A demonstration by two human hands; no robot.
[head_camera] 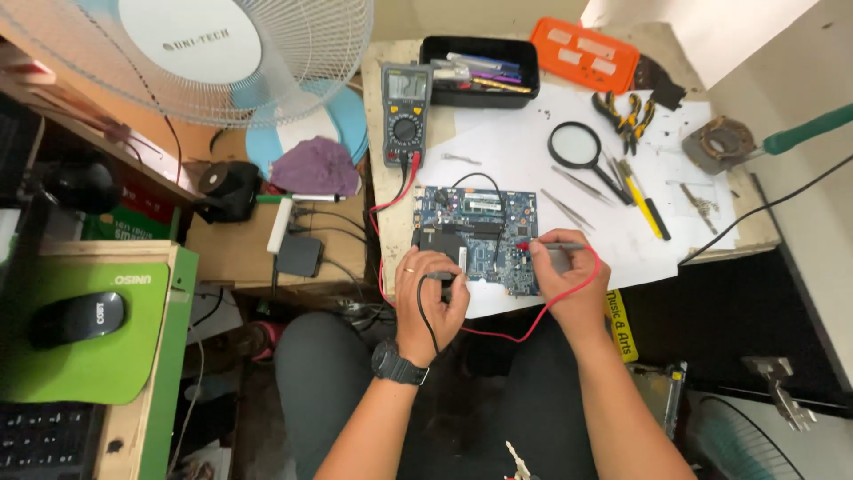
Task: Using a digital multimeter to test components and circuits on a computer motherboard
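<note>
A blue circuit board (480, 222) lies on white paper on a small wooden table (395, 191). My left hand (430, 289), wearing a ring and a black wristwatch, grips a black test probe at the board's near left corner. My right hand (567, 267) holds a red-tipped probe (542, 246) whose tip touches the board's right side. Red and black leads run from the probes to a grey multimeter (406, 111) standing at the table's far left.
A magnifying glass (577, 148), tweezers (569, 209), a yellow screwdriver (644, 200), pliers (629, 116), a black tool tray (480, 71) and an orange case (585, 53) lie beyond the board. A white fan (204, 53) stands left. A black mouse (78, 318) rests on a green pad.
</note>
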